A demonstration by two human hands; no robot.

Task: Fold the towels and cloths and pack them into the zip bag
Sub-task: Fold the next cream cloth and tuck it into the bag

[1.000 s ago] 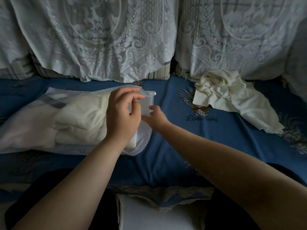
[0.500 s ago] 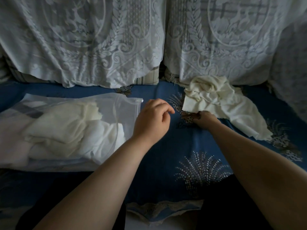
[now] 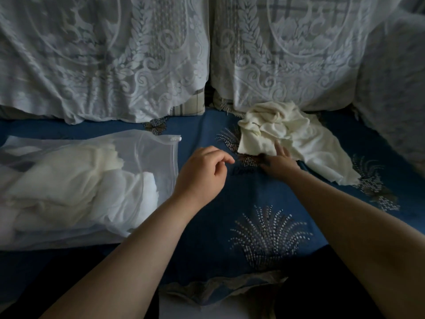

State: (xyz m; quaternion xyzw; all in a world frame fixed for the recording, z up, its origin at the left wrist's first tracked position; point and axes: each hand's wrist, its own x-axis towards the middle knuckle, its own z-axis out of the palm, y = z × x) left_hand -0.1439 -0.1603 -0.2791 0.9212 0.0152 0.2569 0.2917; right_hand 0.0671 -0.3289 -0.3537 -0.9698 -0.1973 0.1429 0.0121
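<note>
A translucent zip bag (image 3: pixel 142 148) lies on the left of the blue seat, with folded cream and white cloths (image 3: pixel 76 178) inside it. A crumpled cream cloth (image 3: pixel 296 137) lies at the back right. My right hand (image 3: pixel 277 161) touches the near left corner of that cloth, fingers spread on its edge. My left hand (image 3: pixel 202 173) hovers between the bag and the cloth, fingers loosely curled, holding nothing.
The blue patterned seat cover (image 3: pixel 264 226) spreads under everything. Lace-covered back cushions (image 3: pixel 115 61) stand behind, and another lace-covered cushion (image 3: pixel 391 100) rises at the right. The seat's front edge (image 3: pixel 218 288) is near my body.
Both hands left the bag's mouth and moved right. My right hand reached the crumpled cloth's corner; my left hand followed to the middle. The view shifted right.
</note>
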